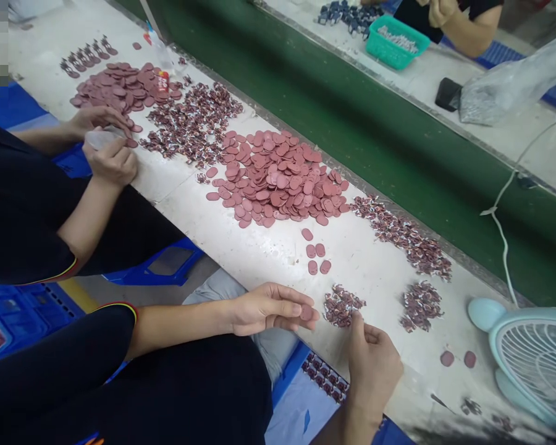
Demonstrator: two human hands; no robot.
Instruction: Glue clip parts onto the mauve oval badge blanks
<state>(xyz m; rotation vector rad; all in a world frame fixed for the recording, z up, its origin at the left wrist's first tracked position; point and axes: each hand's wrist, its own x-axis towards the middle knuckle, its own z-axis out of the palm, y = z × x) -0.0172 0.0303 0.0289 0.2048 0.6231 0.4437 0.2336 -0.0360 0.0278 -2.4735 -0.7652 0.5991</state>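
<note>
My left hand [275,309] pinches a reddish-brown oval disc [307,313] between thumb and fingers, just above the table's near edge. My right hand [375,361] has thumb and forefinger pressed together at the right edge of a small heap of brown-and-silver parts [340,306]. Whatever is between those fingertips is hidden. Several loose oval discs [320,250] lie flat beyond my left hand, below a large pile of discs [278,176]. To the right of the small heap sits another heap of brown-and-silver parts [421,306].
A light-blue fan [532,352] stands at the right end of the white table [189,204]. A co-worker's hands [109,148] are at the left, near more discs and parts. Behind the green divider [352,136], another person sits by a green basket [393,52].
</note>
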